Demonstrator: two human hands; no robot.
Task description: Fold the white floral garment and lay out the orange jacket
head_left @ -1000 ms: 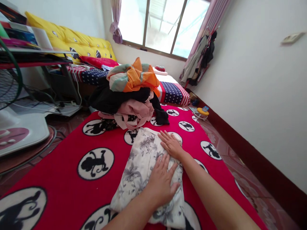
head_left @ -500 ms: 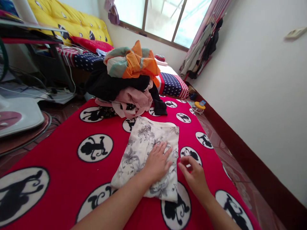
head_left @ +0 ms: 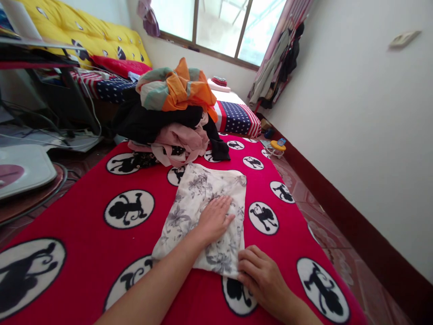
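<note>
A folded white garment with grey flower print (head_left: 182, 216) lies on the red blanket in front of me. My left hand (head_left: 216, 219) rests flat on its middle, fingers stretched out and slightly apart. At the garment's near right corner is my right hand (head_left: 262, 275), its fingers curled and thumb closed against the edge of the cloth. Which kind of garment it is cannot be made out from the folded shape.
The red blanket (head_left: 84, 207) with black monkey figures covers the surface. Beyond the garment stands a heap of clothes (head_left: 176, 90), orange, black and pink. A desk with cables is at left, a white wall (head_left: 355, 113) at right, and a small yellow stool (head_left: 278, 145) by the wall.
My right hand has moved toward me, from beside the garment's right edge to its near right corner, and closed on it. My left hand stays flat on the cloth. The view has shifted slightly.
</note>
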